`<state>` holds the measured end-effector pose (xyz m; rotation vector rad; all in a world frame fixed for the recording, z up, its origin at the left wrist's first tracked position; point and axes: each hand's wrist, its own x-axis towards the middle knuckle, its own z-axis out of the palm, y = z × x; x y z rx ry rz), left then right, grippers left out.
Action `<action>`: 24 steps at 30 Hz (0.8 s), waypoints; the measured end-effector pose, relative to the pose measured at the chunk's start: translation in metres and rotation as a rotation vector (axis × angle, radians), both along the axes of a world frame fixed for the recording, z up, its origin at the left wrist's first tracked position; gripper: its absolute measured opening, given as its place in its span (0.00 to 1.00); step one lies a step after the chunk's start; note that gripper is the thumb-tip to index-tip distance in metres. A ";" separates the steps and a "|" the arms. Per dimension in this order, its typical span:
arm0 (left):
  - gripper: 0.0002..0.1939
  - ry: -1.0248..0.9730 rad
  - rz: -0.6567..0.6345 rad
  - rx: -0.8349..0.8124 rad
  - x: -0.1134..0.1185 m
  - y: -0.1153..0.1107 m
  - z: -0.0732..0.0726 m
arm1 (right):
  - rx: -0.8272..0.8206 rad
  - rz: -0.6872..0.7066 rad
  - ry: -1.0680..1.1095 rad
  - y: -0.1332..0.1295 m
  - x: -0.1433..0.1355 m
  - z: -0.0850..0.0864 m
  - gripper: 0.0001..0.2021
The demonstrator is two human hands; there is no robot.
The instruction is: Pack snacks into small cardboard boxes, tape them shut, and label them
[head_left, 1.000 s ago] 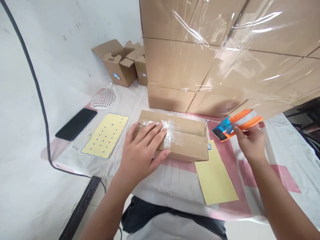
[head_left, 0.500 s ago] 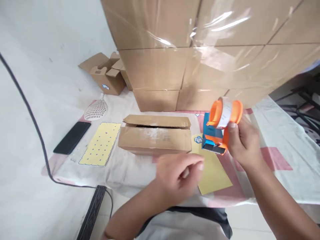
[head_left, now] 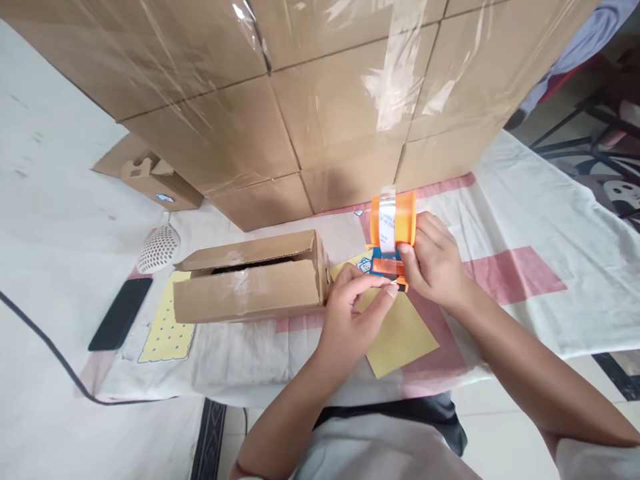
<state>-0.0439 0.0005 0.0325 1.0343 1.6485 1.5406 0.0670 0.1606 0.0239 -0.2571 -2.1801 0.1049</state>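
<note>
My right hand grips an orange and blue tape dispenser loaded with a roll of clear tape. At the dispenser's cutter edge, the thumb and forefinger of my left hand are pinched together on the end of the tape; only a small pale bit shows there. Left of my hands lies a long brown cardboard box, its top flaps slightly parted with a dark gap between them. A plain yellow sheet lies beneath the dispenser and my left hand.
Large plastic-wrapped cartons stand at the back of the cloth-covered table. On the left are a black phone, a yellow dotted card, a white perforated dome and a small carton. A dark cable hangs by the wall.
My left hand has risen to the dispenser's cutter and pinched the tape end. The dispenser has turned and come closer to it. The camera view has shifted, and the box appears rotated.
</note>
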 end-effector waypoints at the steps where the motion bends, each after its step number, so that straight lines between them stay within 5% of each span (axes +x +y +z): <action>1: 0.07 0.034 0.003 0.006 0.000 0.002 -0.001 | -0.019 -0.015 0.014 0.003 0.002 -0.004 0.11; 7: 0.10 -0.270 -0.119 -0.125 0.008 0.011 -0.006 | -0.210 -0.110 0.058 0.011 0.008 -0.014 0.15; 12: 0.31 -0.367 0.040 -0.155 0.020 0.009 -0.010 | -0.478 -0.258 0.108 0.004 0.011 -0.008 0.20; 19: 0.18 -0.360 0.061 -0.070 0.032 0.004 -0.028 | -0.946 -0.284 0.220 -0.005 0.004 0.003 0.28; 24: 0.17 -0.247 0.094 0.057 0.037 0.010 -0.029 | -1.191 -0.227 0.253 -0.004 0.001 -0.006 0.29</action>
